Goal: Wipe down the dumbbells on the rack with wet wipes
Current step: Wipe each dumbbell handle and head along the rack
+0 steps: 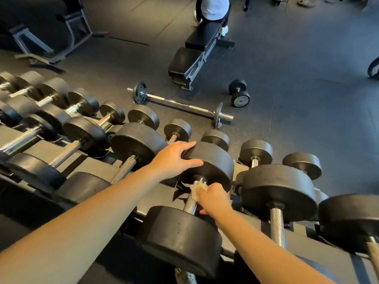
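The dumbbell (215, 165) being wiped lies in the upper tier of the dumbbell rack (92, 162), near the middle of the view, its handle running from the near head (180, 238) up towards the far head. The left grip (176, 158), a bare hand, rests flat on that far head: the fingers lie spread and fairly straight over the top edge and the thumb reaches across the inner face, so nothing is clasped. The right grip (213, 199) is curled round the knurled handle (189, 206) just below the far head, with a crumpled white wet wipe (196, 186) pinched between the fingers and the steel; a tuft of the wipe sticks out above the knuckles, against the collar of the handle.

Just to the right sits another large dumbbell (276, 191), close beside the first but not touching it that I can tell, and to the left a further one (137, 144); smaller dumbbells fill the lower tier beyond. On the dark rubber floor past the rack lie a barbell (180, 104) with a plate on each end and a loose pair of dumbbells (239, 93). Behind them stands a black weight bench (196, 56) with a person (213, 9) in a light top seated at its far end
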The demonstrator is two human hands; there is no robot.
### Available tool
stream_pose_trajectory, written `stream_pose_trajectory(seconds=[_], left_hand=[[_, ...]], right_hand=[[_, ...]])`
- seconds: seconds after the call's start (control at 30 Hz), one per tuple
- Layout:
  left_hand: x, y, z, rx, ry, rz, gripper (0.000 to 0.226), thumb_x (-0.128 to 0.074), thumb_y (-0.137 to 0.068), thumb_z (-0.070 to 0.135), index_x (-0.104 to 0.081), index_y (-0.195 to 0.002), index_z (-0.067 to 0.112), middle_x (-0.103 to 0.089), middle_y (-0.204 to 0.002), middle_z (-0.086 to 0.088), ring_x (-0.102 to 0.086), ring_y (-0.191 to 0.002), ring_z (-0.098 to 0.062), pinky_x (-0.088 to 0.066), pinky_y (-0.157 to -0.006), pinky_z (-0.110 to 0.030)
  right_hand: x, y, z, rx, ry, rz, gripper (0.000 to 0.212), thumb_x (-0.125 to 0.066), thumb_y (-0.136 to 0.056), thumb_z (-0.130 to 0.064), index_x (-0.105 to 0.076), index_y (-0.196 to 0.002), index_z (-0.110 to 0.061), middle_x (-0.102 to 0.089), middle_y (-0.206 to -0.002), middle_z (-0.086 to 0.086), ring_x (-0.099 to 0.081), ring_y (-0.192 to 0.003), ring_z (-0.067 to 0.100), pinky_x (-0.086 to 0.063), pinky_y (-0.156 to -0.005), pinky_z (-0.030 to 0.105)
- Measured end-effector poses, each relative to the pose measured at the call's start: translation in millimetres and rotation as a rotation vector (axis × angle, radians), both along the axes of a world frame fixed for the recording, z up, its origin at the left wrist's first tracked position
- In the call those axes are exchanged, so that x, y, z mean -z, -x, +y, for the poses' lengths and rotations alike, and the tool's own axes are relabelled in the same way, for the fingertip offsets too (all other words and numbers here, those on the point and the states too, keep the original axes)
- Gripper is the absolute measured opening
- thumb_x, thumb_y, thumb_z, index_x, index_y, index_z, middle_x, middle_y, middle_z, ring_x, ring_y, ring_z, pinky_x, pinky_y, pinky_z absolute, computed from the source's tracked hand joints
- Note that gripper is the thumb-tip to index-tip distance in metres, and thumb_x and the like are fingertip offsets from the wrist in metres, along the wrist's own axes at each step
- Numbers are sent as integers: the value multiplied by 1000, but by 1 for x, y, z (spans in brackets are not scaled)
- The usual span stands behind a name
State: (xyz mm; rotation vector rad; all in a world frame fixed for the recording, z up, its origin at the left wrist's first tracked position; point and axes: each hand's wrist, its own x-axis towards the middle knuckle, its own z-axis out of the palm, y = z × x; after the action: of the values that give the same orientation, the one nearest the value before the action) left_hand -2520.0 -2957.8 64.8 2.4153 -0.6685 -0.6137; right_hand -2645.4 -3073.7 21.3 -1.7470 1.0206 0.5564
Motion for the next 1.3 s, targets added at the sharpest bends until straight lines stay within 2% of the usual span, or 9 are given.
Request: stream_pose_trajectory(seconds=[0.13,0.27,0.37,0.6,0.77,0.87,1.1,1.17,1.3], left_hand=[[-3,-4,-1,-21,25,27,77,-73,-86,58,-42,-154,37,-36,-163,7,-35,-149,-17,-34,-117,-39],[-6,-9,-3,-18,10,59,79,-76,-84,57,-44,-153,37,-36,-163,5,-39,-148,-20,-37,-115,-42],[-7,-8,-2,-11,0,46,79,-75,-84,58,-43,-153,36,-34,-164,5,-40,-147,-21,-37,-115,-41],[-14,-6,-4,20,-6,18,77,-75,-86,53,-44,-154,31,-35,-164,1,-33,-151,-22,-34,-116,-40],[-14,-5,-2,30,11,15,76,-74,-87,52,-45,-154,28,-36,-163,1,-30,-152,-18,-32,-116,-36],[-11,-5,-1,29,11,11,77,-73,-87,53,-44,-154,29,-35,-164,1,-30,-152,-18,-32,-116,-36],[-5,-7,-2,11,-13,-10,78,-73,-85,58,-45,-153,33,-41,-160,5,-40,-147,-19,-37,-113,-37],[-4,-8,-3,6,-13,-4,78,-74,-84,57,-45,-153,32,-43,-159,5,-43,-144,-19,-38,-111,-35],[0,-10,-2,-2,1,21,80,-75,-83,59,-46,-152,33,-43,-159,7,-41,-145,-17,-37,-113,-36]], right_hand=[[8,-6,8,54,24,-54,32,-43,-109,-30,-59,-117,-3,-65,-99,8,-62,-88,19,-50,-75,27],[13,-18,15,696,-717,-13,57,-30,-111,-39,-54,-133,8,-68,-118,25,-68,-108,37,-52,-102,48],[12,-15,8,769,-925,-71,54,-26,-113,-33,-42,-143,9,-58,-135,32,-62,-118,43,-46,-105,53],[7,-18,6,38,-104,26,31,-40,-109,-31,-55,-123,-8,-62,-97,9,-60,-82,20,-52,-66,29],[26,-11,15,638,-939,-91,60,-32,-110,-47,-48,-139,3,-62,-132,27,-64,-116,39,-54,-94,49],[28,-7,10,611,-952,-91,61,-30,-110,-47,-49,-139,4,-66,-128,26,-65,-117,39,-48,-107,54],[6,-26,-1,-343,95,48,29,-42,-107,-33,-54,-106,-7,-67,-112,14,-68,-103,32,-57,-92,39],[7,-30,4,-268,77,14,33,-41,-107,-35,-57,-106,-5,-66,-113,18,-65,-105,35,-54,-96,43],[14,-21,13,378,-504,-38,37,-44,-108,-41,-51,-121,-7,-75,-95,25,-75,-84,36,-63,-81,52]])
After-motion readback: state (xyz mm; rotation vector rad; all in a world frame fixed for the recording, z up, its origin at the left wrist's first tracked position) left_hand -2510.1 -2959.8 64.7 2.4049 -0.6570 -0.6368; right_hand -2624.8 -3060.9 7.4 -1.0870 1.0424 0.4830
